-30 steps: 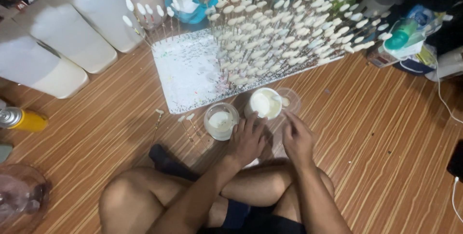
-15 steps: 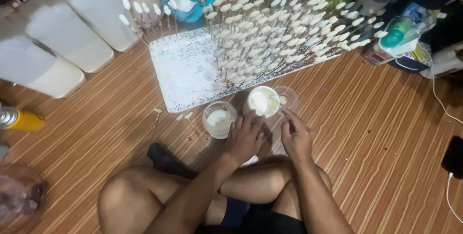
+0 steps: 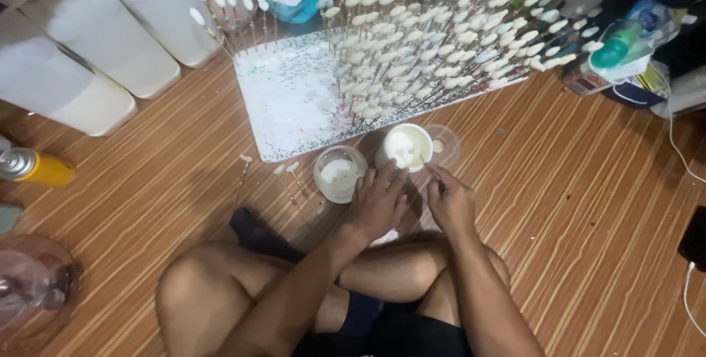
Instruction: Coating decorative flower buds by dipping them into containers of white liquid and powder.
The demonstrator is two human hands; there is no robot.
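Note:
I sit cross-legged on a striped wooden floor. My left hand (image 3: 379,202) rests with its fingers spread, the fingertips at the near rim of a white cup (image 3: 404,147) of white paste. My right hand (image 3: 450,202) is pinched on a thin stick (image 3: 434,173) that points toward that cup. A clear glass cup (image 3: 340,173) of white paste stands just left of my left hand. Beyond the cups lies a speckled white foam board (image 3: 294,100) stuck with several upright sticks with white tips (image 3: 441,41).
Three loose sticks (image 3: 287,177) lie on the floor left of the glass cup. Tall white containers (image 3: 95,33) stand at the back left, with a yellow spray can (image 3: 37,169) and a clear dome (image 3: 29,291) on the left. A green-capped bottle (image 3: 618,44) and cables (image 3: 687,283) are on the right.
Both hands stay by the cups; the right hand has edged slightly toward the white cup. The view has shifted a little.

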